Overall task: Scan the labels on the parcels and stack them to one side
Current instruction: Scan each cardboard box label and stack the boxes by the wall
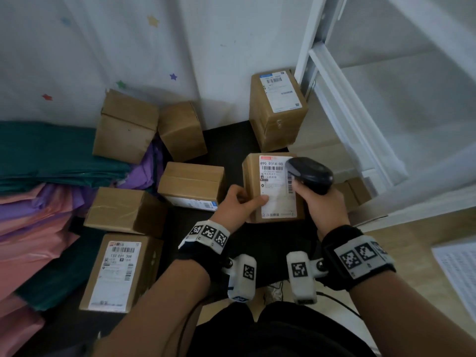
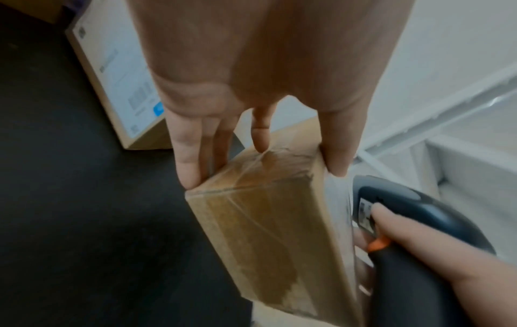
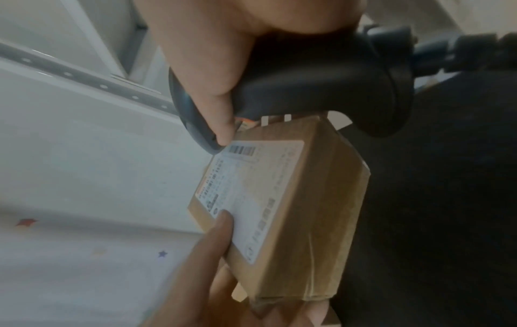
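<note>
My left hand (image 1: 240,204) grips a small brown parcel (image 1: 273,186) from its left side, thumb lying on its white shipping label (image 1: 277,184). In the left wrist view the fingers (image 2: 190,163) clasp the parcel's taped end (image 2: 268,212). My right hand (image 1: 319,204) holds a black barcode scanner (image 1: 310,173) by its handle, its head over the label's right edge. The right wrist view shows the scanner (image 3: 316,88) just above the label's barcode (image 3: 242,150).
Several brown parcels lie on the dark mat (image 1: 226,148): one labelled at lower left (image 1: 118,273), one upright by the wall (image 1: 278,109). Teal, purple and pink mailer bags (image 1: 38,202) pile at the left. A white shelf frame (image 1: 347,112) stands at the right.
</note>
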The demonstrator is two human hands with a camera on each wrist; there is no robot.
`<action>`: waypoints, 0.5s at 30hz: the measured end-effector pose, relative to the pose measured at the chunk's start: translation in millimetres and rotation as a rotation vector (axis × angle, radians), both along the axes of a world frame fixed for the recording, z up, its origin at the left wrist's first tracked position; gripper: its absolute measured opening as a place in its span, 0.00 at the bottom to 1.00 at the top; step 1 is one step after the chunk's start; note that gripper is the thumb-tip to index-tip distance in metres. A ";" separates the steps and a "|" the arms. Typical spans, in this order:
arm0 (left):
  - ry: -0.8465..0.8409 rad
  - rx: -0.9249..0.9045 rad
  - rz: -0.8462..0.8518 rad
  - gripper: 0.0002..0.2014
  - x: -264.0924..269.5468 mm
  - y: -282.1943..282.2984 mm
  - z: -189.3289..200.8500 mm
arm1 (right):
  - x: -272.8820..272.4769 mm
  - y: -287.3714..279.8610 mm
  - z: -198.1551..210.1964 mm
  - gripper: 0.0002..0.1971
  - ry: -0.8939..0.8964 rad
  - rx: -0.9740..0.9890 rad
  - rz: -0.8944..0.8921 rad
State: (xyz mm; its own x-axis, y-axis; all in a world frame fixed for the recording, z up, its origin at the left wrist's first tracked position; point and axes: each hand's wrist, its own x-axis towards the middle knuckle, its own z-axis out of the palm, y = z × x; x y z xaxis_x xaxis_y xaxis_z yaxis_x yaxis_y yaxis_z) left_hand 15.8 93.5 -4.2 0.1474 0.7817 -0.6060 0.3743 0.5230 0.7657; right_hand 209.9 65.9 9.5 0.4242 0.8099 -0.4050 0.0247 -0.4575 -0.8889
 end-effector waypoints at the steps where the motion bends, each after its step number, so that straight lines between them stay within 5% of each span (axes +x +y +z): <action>1: -0.042 0.008 0.052 0.31 -0.5 2.7 5.6 | -0.3 1.9 6.0 0.10 -0.016 0.031 0.001; 9: -0.082 0.266 0.328 0.36 -16.8 27.9 52.3 | -16.0 16.0 42.2 0.09 -0.153 0.217 0.049; 15: -0.101 0.321 0.390 0.36 -31.6 40.4 64.8 | -33.2 17.4 67.1 0.08 -0.031 0.256 0.226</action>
